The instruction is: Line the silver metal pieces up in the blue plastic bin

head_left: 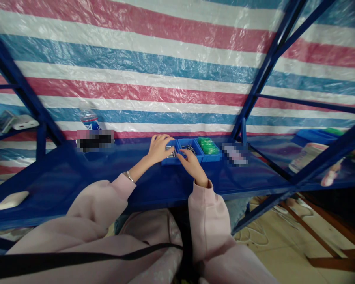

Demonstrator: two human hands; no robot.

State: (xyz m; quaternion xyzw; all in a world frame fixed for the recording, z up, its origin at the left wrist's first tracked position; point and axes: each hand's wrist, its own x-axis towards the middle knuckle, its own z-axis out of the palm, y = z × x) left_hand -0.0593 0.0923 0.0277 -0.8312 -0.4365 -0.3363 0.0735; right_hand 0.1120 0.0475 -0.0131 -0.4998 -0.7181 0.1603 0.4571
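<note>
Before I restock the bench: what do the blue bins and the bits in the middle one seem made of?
Blue bins: likely moulded plastic, with matte, uniformly coloured walls. Middle-bin bits: probably metal, grey with small glints, though too small to be sure.

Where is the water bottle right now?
In the head view, the water bottle stands at the back left of the blue table, against the striped sheet, left of the left hand.

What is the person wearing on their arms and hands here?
Both arms are in loose, pale pink sweatshirt sleeves with ribbed cuffs. The left hand is bare, with a thin bracelet at the wrist. The right hand is bare too, with no glove or ring visible.
</note>
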